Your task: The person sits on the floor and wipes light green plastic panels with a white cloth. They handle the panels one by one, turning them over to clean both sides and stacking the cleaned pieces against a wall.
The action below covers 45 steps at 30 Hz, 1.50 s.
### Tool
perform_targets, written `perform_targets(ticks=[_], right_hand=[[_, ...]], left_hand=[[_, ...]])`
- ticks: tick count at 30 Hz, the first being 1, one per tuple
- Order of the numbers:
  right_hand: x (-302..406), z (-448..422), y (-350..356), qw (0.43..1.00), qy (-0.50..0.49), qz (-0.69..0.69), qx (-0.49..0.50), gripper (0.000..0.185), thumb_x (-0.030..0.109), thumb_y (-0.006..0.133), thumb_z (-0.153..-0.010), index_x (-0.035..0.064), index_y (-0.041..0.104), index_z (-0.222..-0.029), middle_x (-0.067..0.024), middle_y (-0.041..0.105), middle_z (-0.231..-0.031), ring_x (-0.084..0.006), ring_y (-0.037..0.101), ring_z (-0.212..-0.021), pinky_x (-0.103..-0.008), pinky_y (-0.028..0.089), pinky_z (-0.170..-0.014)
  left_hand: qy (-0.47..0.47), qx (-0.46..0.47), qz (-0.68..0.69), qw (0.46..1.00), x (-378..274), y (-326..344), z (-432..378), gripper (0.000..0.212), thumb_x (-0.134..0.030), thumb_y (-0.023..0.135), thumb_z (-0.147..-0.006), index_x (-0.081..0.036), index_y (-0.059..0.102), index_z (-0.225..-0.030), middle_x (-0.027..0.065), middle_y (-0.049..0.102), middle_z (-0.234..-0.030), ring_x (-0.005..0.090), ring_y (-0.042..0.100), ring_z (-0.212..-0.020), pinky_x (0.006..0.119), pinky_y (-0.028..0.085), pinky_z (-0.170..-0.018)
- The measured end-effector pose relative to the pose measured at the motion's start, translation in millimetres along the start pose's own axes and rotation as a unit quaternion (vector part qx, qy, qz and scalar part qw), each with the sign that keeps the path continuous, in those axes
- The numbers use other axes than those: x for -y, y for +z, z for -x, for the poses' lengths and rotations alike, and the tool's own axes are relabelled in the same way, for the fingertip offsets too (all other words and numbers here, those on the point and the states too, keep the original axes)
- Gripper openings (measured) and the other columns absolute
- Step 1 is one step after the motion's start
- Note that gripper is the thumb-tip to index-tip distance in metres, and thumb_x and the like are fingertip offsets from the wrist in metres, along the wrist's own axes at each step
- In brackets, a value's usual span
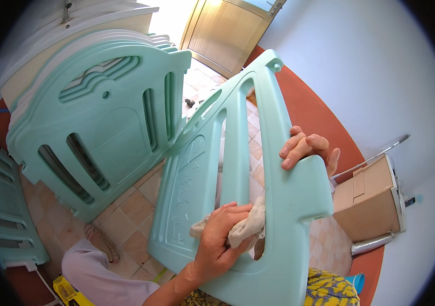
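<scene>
A mint-green moulded plastic fence panel (pixel 234 153) with long slots stands tilted before me. My left hand (pixel 221 233) holds a crumpled off-white cloth (pixel 250 225) against the panel, at the lower end of its longest slot. Part of the cloth pokes out on the left of the hand, and some of it lies in the slot. My right hand (pixel 309 147) hooks its fingers over the panel's right edge, just above a projecting block; the palm is hidden behind the edge.
A stack of mint and white panels (pixel 121 114) leans at left, with another panel (pixel 7 199) beyond. A beige cabinet (pixel 370 191) and a foil-like roll (pixel 372 244) are at right. A light blue container (pixel 356 282) and a yellow object (pixel 68 292) lie low. Behind is a door (pixel 229 32).
</scene>
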State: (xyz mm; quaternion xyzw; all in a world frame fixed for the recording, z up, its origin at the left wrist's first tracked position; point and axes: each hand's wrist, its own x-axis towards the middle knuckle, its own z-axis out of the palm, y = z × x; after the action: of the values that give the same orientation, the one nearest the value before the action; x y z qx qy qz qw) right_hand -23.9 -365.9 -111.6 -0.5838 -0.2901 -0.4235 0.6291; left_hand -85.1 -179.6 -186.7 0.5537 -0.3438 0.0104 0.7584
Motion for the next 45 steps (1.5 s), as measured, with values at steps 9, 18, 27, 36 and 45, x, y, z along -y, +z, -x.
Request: perform_targets(ticks=[9, 18, 27, 36, 45], right_hand=[[-2, -10, -5, 0.991, -0.007, -0.005, 0.137, 0.062, 0.037, 0.010, -0.105, 0.0059, 0.059, -0.125, -0.0091, 0.067, -0.068, -0.0207, 0.062, -0.076, -0.0382, 0.031, -0.105], [8, -5, -17, 0.989, 0.004, -0.002, 0.149, 0.061, 0.035, 0.009, -0.104, 0.0069, 0.059, -0.124, -0.0088, 0.068, -0.069, -0.0208, 0.061, -0.077, -0.0387, 0.031, -0.105], [14, 3, 26, 0.998, 0.028, 0.022, -0.046, 0.058, 0.032, 0.010, -0.105, 0.0060, 0.061, -0.095, -0.0086, 0.058, -0.052, -0.0191, 0.055, -0.061, -0.0381, 0.035, -0.102], [11, 11, 24, 0.998, 0.024, 0.021, -0.046, 0.058, 0.034, 0.011, -0.105, 0.0059, 0.060, -0.093, -0.0093, 0.058, -0.052, -0.0191, 0.053, -0.058, -0.0381, 0.035, -0.101], [9, 7, 7, 0.998, 0.018, -0.001, 0.065, 0.059, 0.036, 0.013, -0.104, 0.0048, 0.063, -0.109, -0.0115, 0.064, -0.061, -0.0206, 0.059, -0.069, -0.0387, 0.034, -0.103]], left_hand=[[0.107, -0.049, -0.028, 0.993, -33, 1, -36, 0.030, 0.002, 0.074, -0.075, -0.002, 0.068, -0.105, 0.0103, 0.063, -0.111, 0.0256, 0.063, -0.098, 0.033, 0.052, -0.082], [0.137, -0.018, -0.042, 0.990, -31, 3, -24, 0.025, -0.003, 0.070, -0.080, 0.002, 0.068, -0.104, 0.0126, 0.063, -0.111, 0.0282, 0.062, -0.097, 0.036, 0.051, -0.087], [0.149, -0.029, -0.099, 0.983, -30, 2, -49, 0.024, -0.006, 0.073, -0.079, -0.001, 0.069, -0.102, 0.0085, 0.064, -0.109, 0.0260, 0.062, -0.096, 0.035, 0.049, -0.085], [0.139, -0.021, -0.114, 0.983, -33, -5, -31, 0.026, -0.001, 0.070, -0.079, 0.000, 0.069, -0.105, 0.0127, 0.064, -0.112, 0.0259, 0.062, -0.095, 0.035, 0.050, -0.084], [0.041, -0.024, -0.115, 0.992, -11, -17, 10, 0.030, -0.001, 0.070, -0.076, -0.001, 0.069, -0.106, 0.0098, 0.067, -0.112, 0.0276, 0.062, -0.100, 0.036, 0.049, -0.082]])
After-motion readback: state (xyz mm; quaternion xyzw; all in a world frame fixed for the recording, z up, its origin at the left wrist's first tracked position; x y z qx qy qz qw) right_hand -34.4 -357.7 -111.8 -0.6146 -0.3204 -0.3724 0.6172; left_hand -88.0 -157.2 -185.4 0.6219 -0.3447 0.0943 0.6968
